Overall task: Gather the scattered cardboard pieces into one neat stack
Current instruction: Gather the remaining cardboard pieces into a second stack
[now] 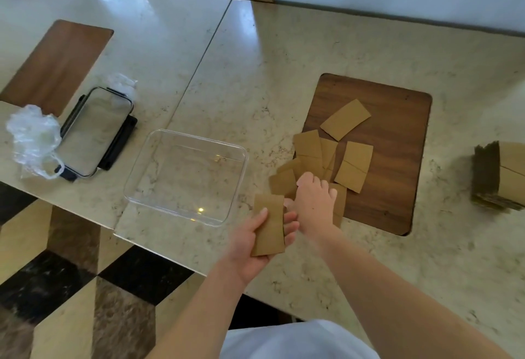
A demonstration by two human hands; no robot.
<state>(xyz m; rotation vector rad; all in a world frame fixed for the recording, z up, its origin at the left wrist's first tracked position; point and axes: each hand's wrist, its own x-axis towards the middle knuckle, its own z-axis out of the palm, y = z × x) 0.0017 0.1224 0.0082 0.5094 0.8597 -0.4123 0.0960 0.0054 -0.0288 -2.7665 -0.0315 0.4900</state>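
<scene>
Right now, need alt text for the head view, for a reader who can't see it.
A person's left hand holds a small stack of tan cardboard rectangles while the right hand reaches onto loose tan cardboard pieces scattered over a dark wooden inset in a beige marble table. An empty clear plastic tray sits to the left.

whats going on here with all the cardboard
A person is collecting loose cardboard pieces off a marble table. The left hand holds a gathered piece, while the right hand reaches into the scattered pile. Several pieces still lie spread over a wooden inlay; a clear container sits empty nearby.
</scene>
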